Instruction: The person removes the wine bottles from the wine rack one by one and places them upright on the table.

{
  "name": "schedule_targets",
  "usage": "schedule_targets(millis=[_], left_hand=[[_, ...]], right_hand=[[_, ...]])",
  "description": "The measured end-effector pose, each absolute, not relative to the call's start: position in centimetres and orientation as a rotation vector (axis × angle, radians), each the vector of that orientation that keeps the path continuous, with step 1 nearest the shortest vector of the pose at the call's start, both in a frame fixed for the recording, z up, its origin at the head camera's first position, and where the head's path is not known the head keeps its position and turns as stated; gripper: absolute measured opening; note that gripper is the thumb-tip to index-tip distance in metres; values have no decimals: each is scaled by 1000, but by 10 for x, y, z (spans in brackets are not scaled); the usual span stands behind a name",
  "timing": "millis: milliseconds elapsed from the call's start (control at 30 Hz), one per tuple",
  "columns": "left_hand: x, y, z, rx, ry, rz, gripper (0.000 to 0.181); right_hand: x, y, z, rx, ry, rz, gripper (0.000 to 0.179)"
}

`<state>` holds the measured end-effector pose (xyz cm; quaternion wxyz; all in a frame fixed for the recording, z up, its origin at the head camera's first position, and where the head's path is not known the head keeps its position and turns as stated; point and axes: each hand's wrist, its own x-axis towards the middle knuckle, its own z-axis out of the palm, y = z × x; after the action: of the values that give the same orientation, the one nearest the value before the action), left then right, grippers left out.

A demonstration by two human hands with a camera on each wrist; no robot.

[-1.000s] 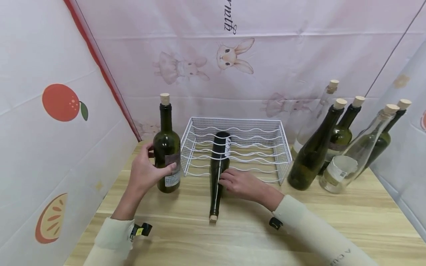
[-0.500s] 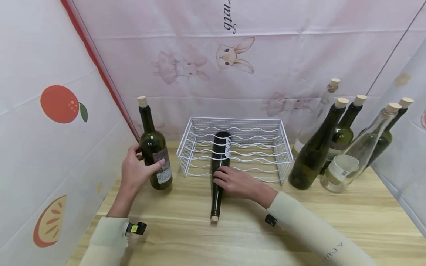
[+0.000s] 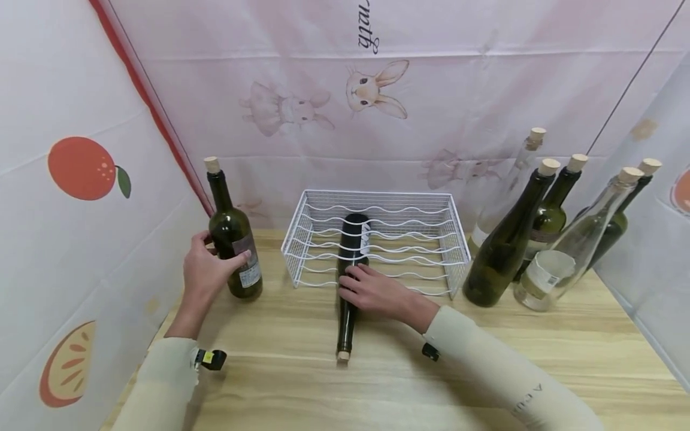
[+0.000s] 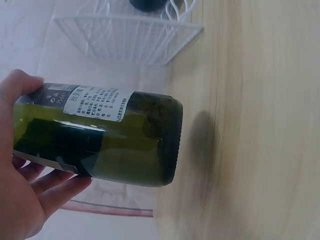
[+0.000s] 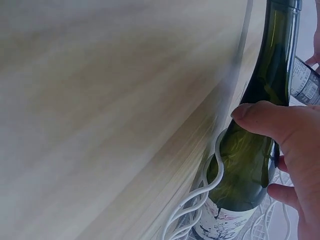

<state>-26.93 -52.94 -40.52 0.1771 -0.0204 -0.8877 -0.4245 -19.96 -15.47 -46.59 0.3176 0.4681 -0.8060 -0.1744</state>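
Observation:
In the head view my left hand (image 3: 207,266) grips a dark green wine bottle (image 3: 229,230) round its labelled body, left of the rack. The bottle has a cork and leans slightly to the left; the left wrist view shows its base (image 4: 170,142) a little off the wooden table, with a shadow beside it. My right hand (image 3: 377,292) holds a second green bottle (image 3: 346,317) by its shoulder. That bottle lies in the white wire rack (image 3: 426,259), base to the back and corked neck toward me. Thumb and fingers lie on opposite sides of its glass (image 5: 240,165).
Several corked bottles stand right of the rack: a dark green one (image 3: 498,251), a clear one with a pale label (image 3: 555,269) and others behind. A printed pink curtain (image 3: 302,48) hangs behind the wooden table (image 3: 280,383), and a white one (image 3: 32,251) at left.
My left hand has carried its bottle left, away from the rack, and the bottle has tipped slightly left. My right hand stays on the lying bottle, slid a little up toward its body.

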Motion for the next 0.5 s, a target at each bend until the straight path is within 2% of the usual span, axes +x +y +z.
schedule_targets(millis=[500], left_hand=[[-298,-549,-418,36,-2476,-1244,99]], right_hand=[[-205,-159,-465,1211,-2134,-572,26]])
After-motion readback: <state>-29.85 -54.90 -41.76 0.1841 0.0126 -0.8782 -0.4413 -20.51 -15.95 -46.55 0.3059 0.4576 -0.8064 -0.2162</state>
